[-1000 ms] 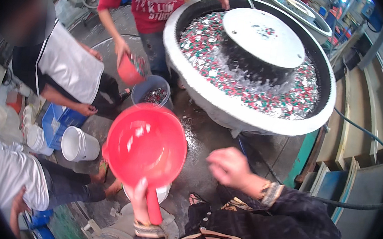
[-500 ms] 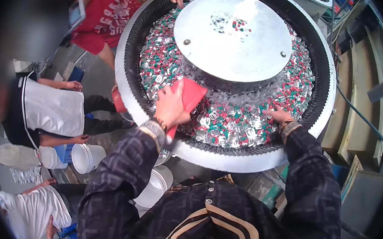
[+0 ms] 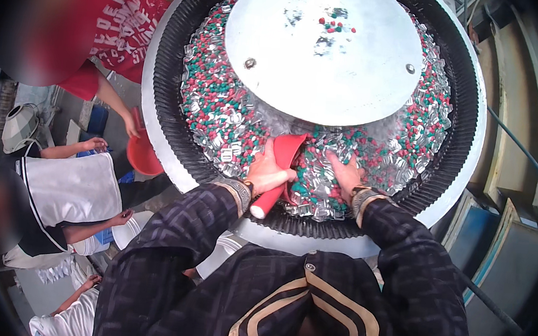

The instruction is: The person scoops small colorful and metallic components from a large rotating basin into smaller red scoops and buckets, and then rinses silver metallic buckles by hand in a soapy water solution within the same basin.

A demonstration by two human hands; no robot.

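Gripping the red scoop with my left hand, I have my fingers closed around it near its handle; it is tipped on its side in the near part of the round tub, its mouth turned right. My right hand is just right of it, thumb and fingers apart among the loose pieces, a mix of red and green bits with shiny flat ones; I cannot tell whether any are pinched there. The scoop's handle points near and left, toward the tub's dark ribbed wall. On the far side of my hands, a pale round cover stands over the middle, with a few red and green bits on top. At the far left, a co-worker in a red shirt holds a red bowl beside the tub.
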